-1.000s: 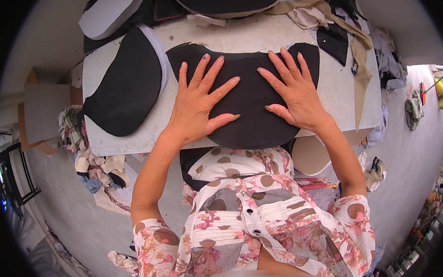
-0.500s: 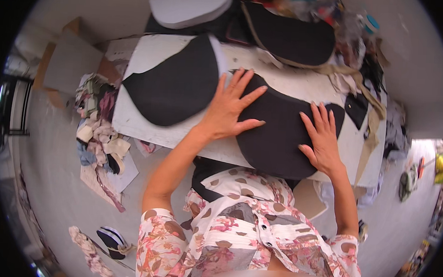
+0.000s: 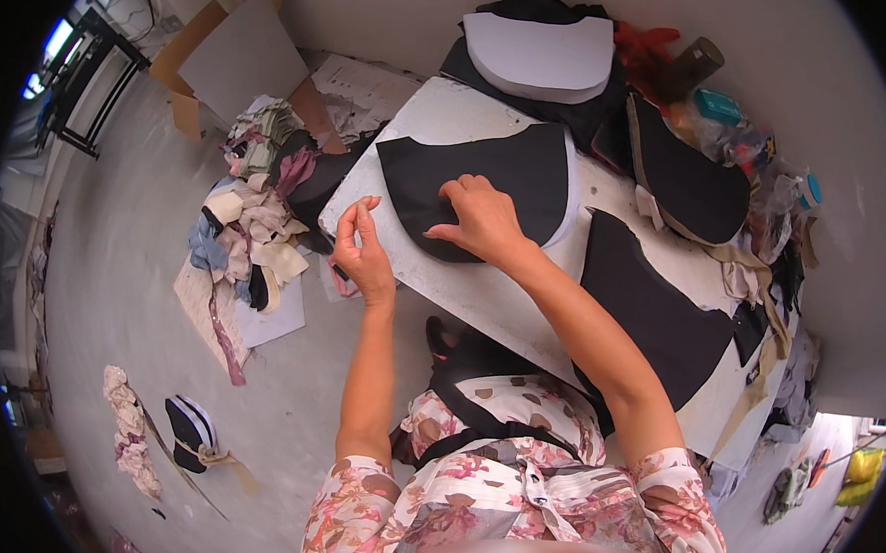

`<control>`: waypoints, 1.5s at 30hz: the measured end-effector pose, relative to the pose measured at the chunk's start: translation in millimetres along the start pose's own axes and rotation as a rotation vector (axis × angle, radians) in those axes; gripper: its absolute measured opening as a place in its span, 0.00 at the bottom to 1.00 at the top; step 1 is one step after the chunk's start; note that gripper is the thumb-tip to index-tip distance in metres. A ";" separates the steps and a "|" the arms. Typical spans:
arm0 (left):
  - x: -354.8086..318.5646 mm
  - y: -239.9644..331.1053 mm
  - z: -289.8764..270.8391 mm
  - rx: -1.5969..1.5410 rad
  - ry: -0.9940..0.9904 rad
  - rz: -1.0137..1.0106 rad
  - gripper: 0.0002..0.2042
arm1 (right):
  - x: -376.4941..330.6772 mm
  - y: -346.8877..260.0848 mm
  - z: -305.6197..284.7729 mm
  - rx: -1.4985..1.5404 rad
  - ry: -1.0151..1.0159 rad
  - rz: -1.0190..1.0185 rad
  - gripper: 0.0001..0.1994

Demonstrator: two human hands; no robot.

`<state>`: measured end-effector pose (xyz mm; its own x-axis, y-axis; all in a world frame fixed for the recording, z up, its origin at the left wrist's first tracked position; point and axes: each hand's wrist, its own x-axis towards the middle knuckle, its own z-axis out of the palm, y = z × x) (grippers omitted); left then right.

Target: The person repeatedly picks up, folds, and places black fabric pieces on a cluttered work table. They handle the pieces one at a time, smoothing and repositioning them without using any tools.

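A black curved panel (image 3: 494, 164) lies on the white-topped table (image 3: 442, 296), with a white layer showing along its right edge. Over its lower middle is my right hand (image 3: 486, 219), fingers bent and thumb apart, with nothing seen between them. Just off the panel's left side, by the table's edge, my left hand (image 3: 364, 262) is raised with its fingertips pressed together. Anything pinched there is too small to make out. To the right, a second black panel (image 3: 652, 307) rests flat, partly covered by my right forearm.
A stack of white curved pieces (image 3: 545, 57) sits at the back on dark material. Beside it lies a black panel with a tan edge (image 3: 684, 169). Fabric scraps (image 3: 256, 217) are heaped left of the table, near a cardboard box (image 3: 239, 56). A dark slipper-like item (image 3: 189, 433) lies on the floor.
Both hands have left the right-hand black panel and moved left to the other one. My right arm now reaches across. The view has turned toward the left.
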<state>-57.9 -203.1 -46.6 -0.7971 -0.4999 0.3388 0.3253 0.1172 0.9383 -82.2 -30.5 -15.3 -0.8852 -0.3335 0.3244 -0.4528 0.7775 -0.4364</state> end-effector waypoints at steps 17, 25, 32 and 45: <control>10.1 -43.8 18.3 0.804 -0.369 0.322 0.23 | 9.8 12.2 10.9 0.070 -0.020 0.051 0.06; 8.4 -56.0 27.7 1.015 -0.389 0.352 0.23 | 6.5 94.1 -72.2 1.040 0.176 0.497 0.11; 9.7 -57.7 21.4 1.003 -0.324 0.339 0.23 | -32.6 101.9 -224.0 1.247 0.415 0.141 0.12; -54.0 98.0 61.0 -0.755 -1.054 -0.463 0.41 | -104.9 1.7 -169.8 -0.304 -0.001 -0.302 0.06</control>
<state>-14.0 -112.3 31.3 -0.8020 0.5560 0.2181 -0.1488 -0.5396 0.8286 28.0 96.4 92.5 -0.7181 -0.5706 0.3983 -0.6396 0.7668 -0.0546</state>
